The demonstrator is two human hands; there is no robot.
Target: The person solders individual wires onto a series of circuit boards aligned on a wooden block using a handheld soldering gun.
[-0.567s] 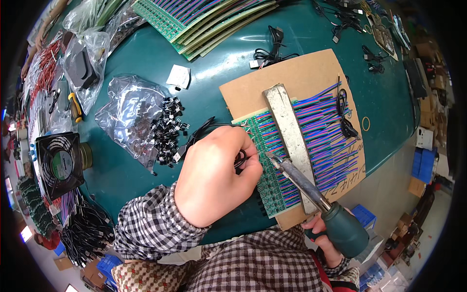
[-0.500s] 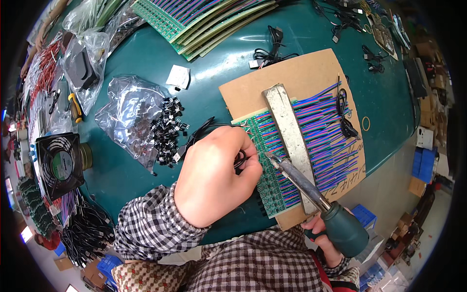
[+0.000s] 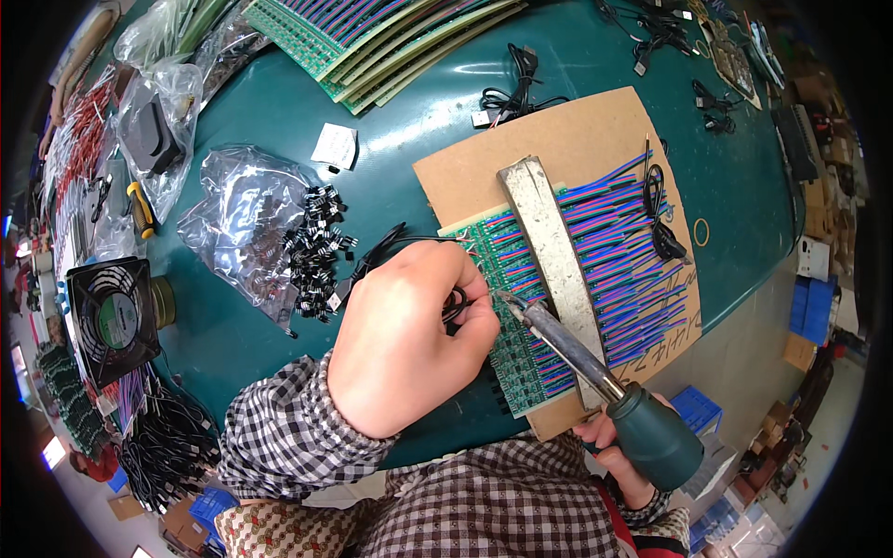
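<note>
Head view: with the green circuit board (image 3: 521, 372) as the hub of our clock, we see the right hand (image 3: 629, 476) nearest us at 5 o'clock, its fingers closed on the dark green handle (image 3: 656, 437) of a soldering iron (image 3: 595, 374). The iron's metal shaft slants toward 10 o'clock, its tip just beside the fingertips of the left hand (image 3: 409, 325) — whether it touches the board, we cannot tell. At 9 o'clock that hand, in a checked sleeve (image 3: 302, 423), has thumb and fingers pressed together on a black cable (image 3: 454, 305), part of it looped within the curled grip. Beneath, the board lies on brown cardboard (image 3: 558, 135), rows of blue and red wires (image 3: 633, 251) running toward 2 and 3 o'clock under a worn metal bar (image 3: 556, 270). Farther out, we find a heap of small black connectors (image 3: 316, 237) at 10 o'clock beside a clear plastic bag (image 3: 237, 232), and a black fan (image 3: 116, 312) at 9. Beyond them on the green tabletop (image 3: 400, 158) — a bundle of black cables (image 3: 521, 88) at 12 o'clock and stacked circuit panels (image 3: 307, 37) at 11.
</note>
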